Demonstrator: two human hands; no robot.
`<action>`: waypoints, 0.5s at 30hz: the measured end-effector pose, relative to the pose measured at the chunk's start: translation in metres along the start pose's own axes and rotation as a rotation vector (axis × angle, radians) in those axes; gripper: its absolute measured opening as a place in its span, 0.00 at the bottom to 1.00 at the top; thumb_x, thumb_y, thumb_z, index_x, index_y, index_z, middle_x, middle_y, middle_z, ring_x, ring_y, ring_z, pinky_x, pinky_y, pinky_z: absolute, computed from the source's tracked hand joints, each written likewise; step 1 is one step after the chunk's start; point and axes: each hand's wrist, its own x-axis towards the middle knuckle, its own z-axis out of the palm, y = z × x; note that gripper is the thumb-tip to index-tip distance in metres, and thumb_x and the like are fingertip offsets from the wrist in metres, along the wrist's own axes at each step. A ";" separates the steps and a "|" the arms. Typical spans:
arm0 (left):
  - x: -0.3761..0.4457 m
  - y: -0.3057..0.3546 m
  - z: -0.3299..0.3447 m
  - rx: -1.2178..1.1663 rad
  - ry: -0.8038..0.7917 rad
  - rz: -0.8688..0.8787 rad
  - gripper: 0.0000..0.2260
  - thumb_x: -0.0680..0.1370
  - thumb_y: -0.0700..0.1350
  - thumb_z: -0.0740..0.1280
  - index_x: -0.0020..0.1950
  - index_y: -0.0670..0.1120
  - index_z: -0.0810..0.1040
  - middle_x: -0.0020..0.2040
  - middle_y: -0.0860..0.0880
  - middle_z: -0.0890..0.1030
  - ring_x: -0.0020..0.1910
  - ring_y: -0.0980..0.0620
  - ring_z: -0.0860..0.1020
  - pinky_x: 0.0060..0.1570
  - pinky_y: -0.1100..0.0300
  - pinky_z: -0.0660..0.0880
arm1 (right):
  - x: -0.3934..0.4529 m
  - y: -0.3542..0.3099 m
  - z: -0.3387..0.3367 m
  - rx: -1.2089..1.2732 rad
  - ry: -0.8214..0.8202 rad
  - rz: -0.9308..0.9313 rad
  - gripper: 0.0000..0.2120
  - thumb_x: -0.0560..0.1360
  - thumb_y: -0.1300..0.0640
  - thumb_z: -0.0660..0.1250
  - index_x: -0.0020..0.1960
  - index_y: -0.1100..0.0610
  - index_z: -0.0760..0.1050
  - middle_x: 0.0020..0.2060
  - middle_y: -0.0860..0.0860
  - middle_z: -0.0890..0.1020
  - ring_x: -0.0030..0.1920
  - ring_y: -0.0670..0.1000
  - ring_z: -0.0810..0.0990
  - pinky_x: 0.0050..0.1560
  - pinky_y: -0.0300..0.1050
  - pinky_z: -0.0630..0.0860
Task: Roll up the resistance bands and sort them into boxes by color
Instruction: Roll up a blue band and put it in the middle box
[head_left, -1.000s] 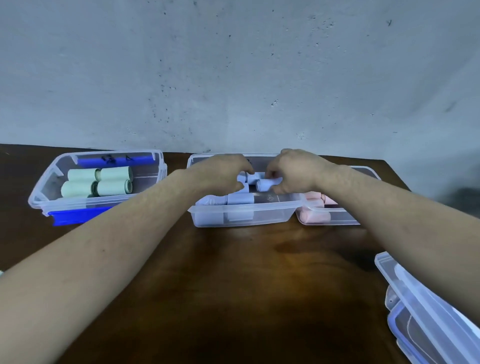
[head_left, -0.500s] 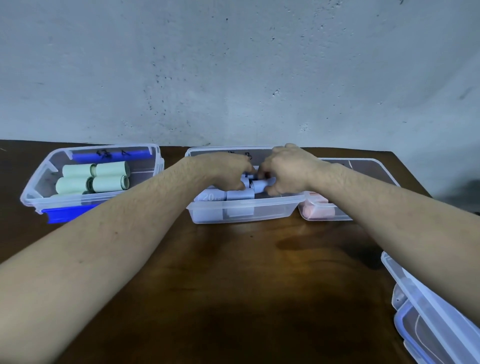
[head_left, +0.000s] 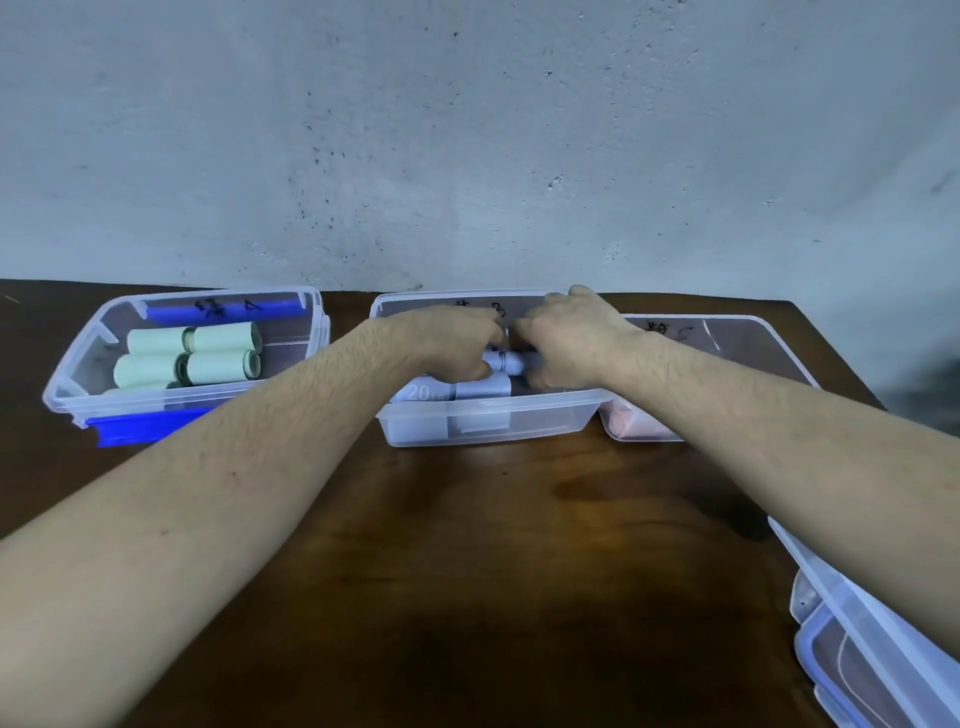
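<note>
Both hands, left hand and right hand, have sunk lower into the middle box, fingers curled gripping one blue band roll; placement is nearly complete.

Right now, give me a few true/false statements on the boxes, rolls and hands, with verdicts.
1. Both hands are in the middle box. True: the left hand and right hand grip a blue roll.
2. The green rolls sit in the right box. False: they lie in the left box.
3. The right box holds pink rolls. True.
4. The middle box has its lid on. False: it is open.
5. A lower blue roll reads "20". True.
</note>
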 end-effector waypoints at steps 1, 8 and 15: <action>0.000 0.000 0.000 -0.009 0.000 0.001 0.21 0.79 0.44 0.62 0.73 0.51 0.72 0.67 0.51 0.71 0.62 0.48 0.72 0.62 0.49 0.71 | 0.000 -0.001 0.000 -0.003 -0.001 -0.008 0.14 0.75 0.45 0.63 0.58 0.47 0.74 0.49 0.47 0.80 0.57 0.53 0.76 0.51 0.48 0.63; -0.002 -0.001 0.001 -0.023 0.013 -0.003 0.21 0.80 0.46 0.61 0.74 0.51 0.70 0.69 0.53 0.70 0.63 0.48 0.72 0.63 0.51 0.71 | -0.003 0.003 0.001 0.030 0.035 -0.011 0.18 0.73 0.44 0.66 0.61 0.48 0.74 0.51 0.47 0.78 0.58 0.53 0.73 0.53 0.47 0.64; -0.003 0.003 -0.001 0.022 0.007 -0.022 0.21 0.80 0.47 0.61 0.74 0.51 0.70 0.69 0.52 0.69 0.64 0.49 0.71 0.63 0.51 0.71 | -0.004 0.001 0.000 -0.044 0.016 -0.020 0.18 0.76 0.46 0.64 0.65 0.48 0.73 0.56 0.49 0.78 0.61 0.53 0.73 0.56 0.48 0.66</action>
